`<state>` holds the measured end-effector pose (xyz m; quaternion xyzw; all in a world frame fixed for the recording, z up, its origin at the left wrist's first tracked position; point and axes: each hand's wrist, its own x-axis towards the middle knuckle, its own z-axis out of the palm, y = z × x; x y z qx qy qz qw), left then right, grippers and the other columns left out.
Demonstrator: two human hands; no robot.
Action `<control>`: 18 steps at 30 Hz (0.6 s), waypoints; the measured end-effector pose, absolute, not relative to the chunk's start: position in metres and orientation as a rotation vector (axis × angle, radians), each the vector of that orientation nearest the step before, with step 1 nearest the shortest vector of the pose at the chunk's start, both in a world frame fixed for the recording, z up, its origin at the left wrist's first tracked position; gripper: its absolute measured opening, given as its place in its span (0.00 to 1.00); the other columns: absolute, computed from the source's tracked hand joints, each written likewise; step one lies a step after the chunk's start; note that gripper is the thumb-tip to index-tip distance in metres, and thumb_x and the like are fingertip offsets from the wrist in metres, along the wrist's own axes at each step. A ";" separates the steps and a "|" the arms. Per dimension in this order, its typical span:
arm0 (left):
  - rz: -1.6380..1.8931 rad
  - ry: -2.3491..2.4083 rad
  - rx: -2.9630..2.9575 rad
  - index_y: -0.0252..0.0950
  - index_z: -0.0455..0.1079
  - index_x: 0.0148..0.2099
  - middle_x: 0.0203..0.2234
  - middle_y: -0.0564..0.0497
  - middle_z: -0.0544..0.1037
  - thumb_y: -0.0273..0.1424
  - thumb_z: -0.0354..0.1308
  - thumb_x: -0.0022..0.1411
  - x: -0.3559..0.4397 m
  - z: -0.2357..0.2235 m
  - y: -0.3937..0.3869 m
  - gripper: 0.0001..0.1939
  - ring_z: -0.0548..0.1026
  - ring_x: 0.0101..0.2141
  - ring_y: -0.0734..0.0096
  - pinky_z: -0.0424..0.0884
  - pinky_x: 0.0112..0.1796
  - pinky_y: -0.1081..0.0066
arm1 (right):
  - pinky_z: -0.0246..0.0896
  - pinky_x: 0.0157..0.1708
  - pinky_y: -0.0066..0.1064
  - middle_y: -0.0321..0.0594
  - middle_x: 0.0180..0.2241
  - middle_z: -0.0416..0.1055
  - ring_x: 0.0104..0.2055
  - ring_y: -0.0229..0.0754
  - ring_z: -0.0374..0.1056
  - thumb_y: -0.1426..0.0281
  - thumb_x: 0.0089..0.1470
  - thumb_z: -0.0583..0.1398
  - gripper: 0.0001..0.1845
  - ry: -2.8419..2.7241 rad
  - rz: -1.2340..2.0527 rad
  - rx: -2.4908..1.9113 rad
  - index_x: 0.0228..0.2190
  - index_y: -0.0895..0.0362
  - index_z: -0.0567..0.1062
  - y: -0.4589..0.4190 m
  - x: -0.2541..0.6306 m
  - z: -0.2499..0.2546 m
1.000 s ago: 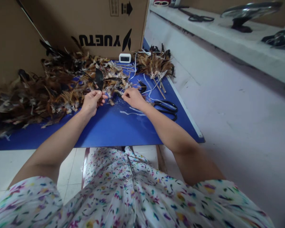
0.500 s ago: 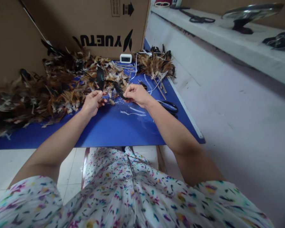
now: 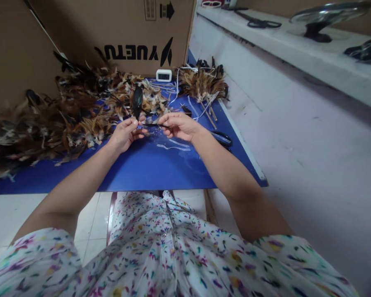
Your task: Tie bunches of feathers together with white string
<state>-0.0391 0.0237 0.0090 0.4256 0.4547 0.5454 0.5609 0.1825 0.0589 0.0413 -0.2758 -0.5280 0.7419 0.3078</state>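
My left hand (image 3: 128, 133) pinches the base of a black feather (image 3: 137, 101) that stands upright with a dark green sheen. A second dark feather (image 3: 153, 125) lies level between my two hands, its right end pinched in my right hand (image 3: 179, 126). Its left end reaches my left fingertips; whether they grip it too I cannot make out. Behind and left of my hands spreads a large heap of brown and black feathers (image 3: 80, 111). Below my right hand, thin clear strips (image 3: 174, 147) lie on the blue tabletop (image 3: 160, 169).
Black-handled scissors (image 3: 221, 139) lie right of my right forearm. A bundle of feathers (image 3: 202, 82) with sticks rests at the back right, beside a small white digital clock (image 3: 163, 75). A cardboard box (image 3: 126, 33) stands behind. Along the right wall runs a ledge (image 3: 275, 41) holding scissors and a mirror.
Both hands have come closer together, the left shifting slightly right with its upright feather. The feather in my right hand has turned from slanting to level.
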 end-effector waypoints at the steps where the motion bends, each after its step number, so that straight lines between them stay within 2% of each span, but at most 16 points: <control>1: 1.278 1.070 0.998 0.33 0.67 0.31 0.39 0.50 0.79 0.27 0.60 0.62 -0.039 0.008 0.024 0.07 0.80 0.30 0.75 0.76 0.30 0.77 | 0.60 0.18 0.21 0.33 0.19 0.69 0.18 0.31 0.64 0.80 0.47 0.57 0.07 -1.377 1.965 -0.727 0.30 0.61 0.71 0.059 0.182 0.042; 4: 1.271 1.080 0.977 0.32 0.68 0.30 0.29 0.52 0.77 0.25 0.60 0.62 -0.038 0.006 0.025 0.07 0.81 0.32 0.73 0.78 0.36 0.73 | 0.59 0.18 0.20 0.32 0.19 0.69 0.18 0.31 0.63 0.80 0.47 0.56 0.07 -1.317 1.960 -0.731 0.31 0.61 0.70 0.060 0.182 0.043; 6: 1.264 1.093 0.965 0.31 0.69 0.30 0.26 0.51 0.77 0.23 0.59 0.63 -0.038 0.005 0.026 0.07 0.81 0.31 0.73 0.78 0.38 0.72 | 0.59 0.18 0.20 0.32 0.19 0.68 0.18 0.31 0.63 0.81 0.47 0.55 0.08 -1.287 1.947 -0.741 0.31 0.60 0.69 0.062 0.182 0.042; 10: 1.258 1.119 0.913 0.30 0.70 0.30 0.26 0.50 0.77 0.22 0.58 0.63 -0.037 0.003 0.026 0.08 0.81 0.32 0.73 0.79 0.40 0.73 | 0.63 0.21 0.22 0.33 0.22 0.71 0.21 0.32 0.67 0.81 0.48 0.55 0.08 -1.237 1.889 -0.754 0.31 0.59 0.68 0.065 0.179 0.037; 14: 1.272 1.113 0.868 0.30 0.71 0.30 0.26 0.50 0.78 0.21 0.57 0.64 -0.035 0.004 0.025 0.08 0.82 0.33 0.73 0.79 0.41 0.73 | 0.65 0.24 0.24 0.37 0.28 0.75 0.26 0.34 0.70 0.81 0.46 0.60 0.08 -1.353 1.747 -0.820 0.30 0.59 0.71 0.063 0.170 0.028; 18: 1.242 1.125 0.858 0.30 0.71 0.30 0.26 0.50 0.78 0.21 0.58 0.64 -0.030 0.007 0.022 0.08 0.80 0.30 0.76 0.79 0.40 0.74 | 0.63 0.25 0.26 0.37 0.26 0.72 0.26 0.34 0.66 0.73 0.47 0.67 0.07 -1.670 1.461 -0.895 0.26 0.58 0.73 0.057 0.157 0.017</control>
